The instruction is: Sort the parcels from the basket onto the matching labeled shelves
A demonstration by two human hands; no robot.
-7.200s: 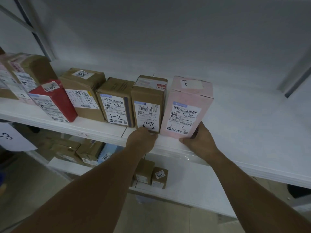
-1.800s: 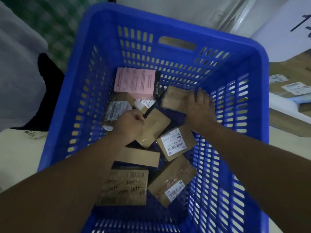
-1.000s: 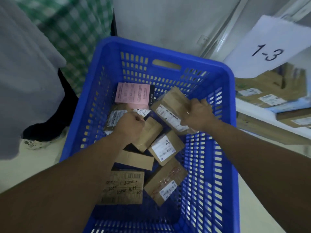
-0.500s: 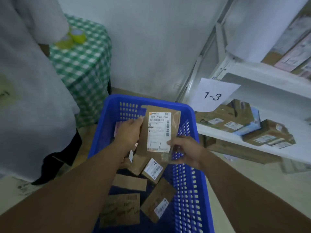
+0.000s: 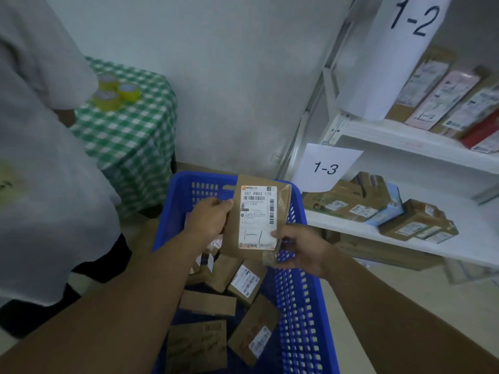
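Now the brown parcel [image 5: 283,211] is up out of the basket [image 5: 305,306] below, my left hand [image 5: 209,218] gripping its left edge, right hand [image 5: 299,248] pinching its lower corner; label [image 5: 258,209] reads 1-1, unlike the 1-2 sign [image 5: 413,20] and 1-3 sign [image 5: 325,168] to my right.

Basket [image 5: 205,177]: one, blue.
Raised parcel [image 5: 258,211]: one, held by two hands. The left hand [image 5: 209,220] is at its left edge and the right hand [image 5: 299,247] at its lower right corner.
Loose parcels [image 5: 244,282] in the basket: at least six; overlap hides any others.
Paper signs: two, the "1-2" sign [image 5: 413,20] and the "1-3" sign [image 5: 325,167].
Shelves: two.
Upper shelf [image 5: 391,133]: at least four upright parcels [image 5: 442,101].
Lower shelf [image 5: 337,220]: at least four boxes [image 5: 415,222], blurred.
Tape rolls [image 5: 129,91] on the bench [image 5: 129,136]: three, yellow.
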